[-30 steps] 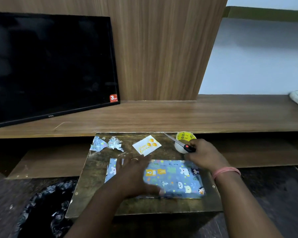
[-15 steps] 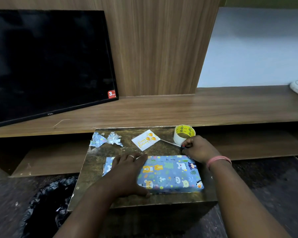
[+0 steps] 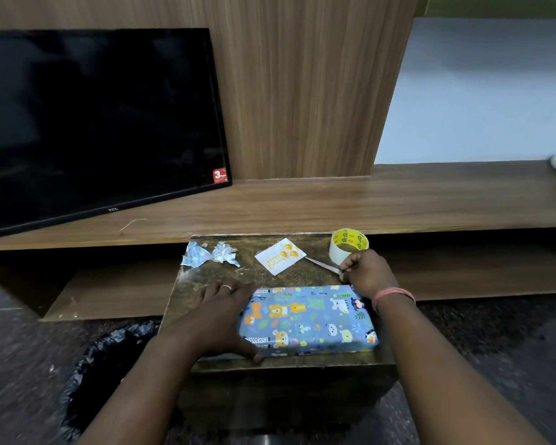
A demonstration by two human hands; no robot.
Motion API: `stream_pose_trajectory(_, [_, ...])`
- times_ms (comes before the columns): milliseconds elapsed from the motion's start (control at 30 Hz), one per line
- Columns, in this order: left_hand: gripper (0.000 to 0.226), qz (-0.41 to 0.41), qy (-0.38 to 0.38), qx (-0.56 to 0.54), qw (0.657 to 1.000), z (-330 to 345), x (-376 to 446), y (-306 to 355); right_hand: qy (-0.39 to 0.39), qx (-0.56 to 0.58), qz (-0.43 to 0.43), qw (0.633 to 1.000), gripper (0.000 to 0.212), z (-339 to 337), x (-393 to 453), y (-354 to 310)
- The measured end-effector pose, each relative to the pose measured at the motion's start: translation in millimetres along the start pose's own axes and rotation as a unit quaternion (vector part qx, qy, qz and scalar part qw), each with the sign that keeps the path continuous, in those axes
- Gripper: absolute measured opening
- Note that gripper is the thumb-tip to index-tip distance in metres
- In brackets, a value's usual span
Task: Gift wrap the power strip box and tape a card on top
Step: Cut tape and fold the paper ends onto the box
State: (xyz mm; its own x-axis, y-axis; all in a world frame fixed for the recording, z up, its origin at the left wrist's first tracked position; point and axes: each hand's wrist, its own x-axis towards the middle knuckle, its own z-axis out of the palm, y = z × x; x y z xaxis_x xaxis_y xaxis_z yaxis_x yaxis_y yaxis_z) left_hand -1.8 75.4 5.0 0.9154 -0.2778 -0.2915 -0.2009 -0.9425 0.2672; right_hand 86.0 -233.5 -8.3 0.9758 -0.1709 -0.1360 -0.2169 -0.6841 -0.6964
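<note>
1. Head view: wrapped box (image 3: 308, 319) – blue paper printed with cartoon animals – lies flat on the near half of a small dark table (image 3: 270, 364).
2. Left hand (image 3: 220, 319) rests on the box's left end, fingers spread flat, thumb along the near edge; a ring shows on 1 finger.
3. Right hand (image 3: 368, 273), fingers curled, grips the handle of the scissors (image 3: 323, 264) just behind the box; the blades point left toward the card.
4. Card (image 3: 280, 255), white with orange balloons, lies on the table's far half, apart from the box.
5. Tape roll (image 3: 348, 245) stands at the far right corner – 2 crumpled paper scraps (image 3: 209, 254) lie far left.
</note>
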Motion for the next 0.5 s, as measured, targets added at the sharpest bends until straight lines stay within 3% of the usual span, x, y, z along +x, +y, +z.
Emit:
stream_pose_trajectory(233, [0.13, 0.034, 0.026, 0.021, 0.999, 1.1, -3.6, 3.2, 0.04, -0.07, -0.059, 0.995, 0.018, 0.0, -22.2, -18.8])
stream_pose_trajectory(367, [0.126, 0.038, 0.044, 0.03, 0.998, 0.4, -6.4, 6.9, -0.057, -0.067, -0.18, 0.98, 0.008, 7.4, -64.1, -43.2])
stream_pose_trajectory(433, [0.116, 0.04, 0.057, 0.02, 0.997, 0.5, -7.6, 8.2, -0.106, -0.112, -0.21, 0.965, 0.028, 19.9, -81.1, -47.3])
stream_pose_trajectory(500, [0.105, 0.04, 0.074, 0.016, 0.996, 2.4, -8.9, 9.4, -0.099, -0.144, -0.206, 0.963, 0.044, 31.1, -88.4, -46.1])
